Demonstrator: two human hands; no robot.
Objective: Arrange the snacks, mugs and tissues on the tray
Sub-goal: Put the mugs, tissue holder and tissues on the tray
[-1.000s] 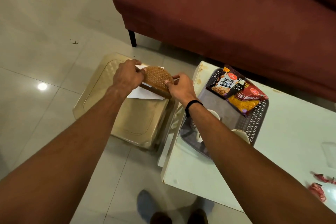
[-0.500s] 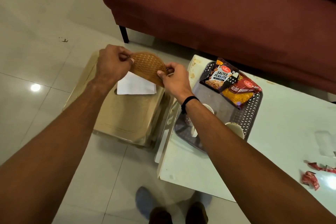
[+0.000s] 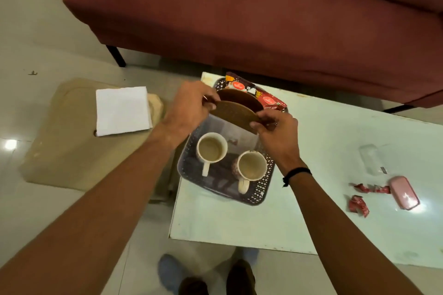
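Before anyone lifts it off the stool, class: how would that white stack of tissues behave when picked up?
The tissues look thin and soft, so probably floppy and light. They appear to lie as loose stacked sheets, so a one-sided pinch might fan them apart. Lying flat on the stool, they are unlikely to roll or tip.

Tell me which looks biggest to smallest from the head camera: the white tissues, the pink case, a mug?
1. White tissues, clearly largest.
2. Either mug: left mug and right mug look alike, so no ranking between them.
3. Pink case, smallest, though not by much.
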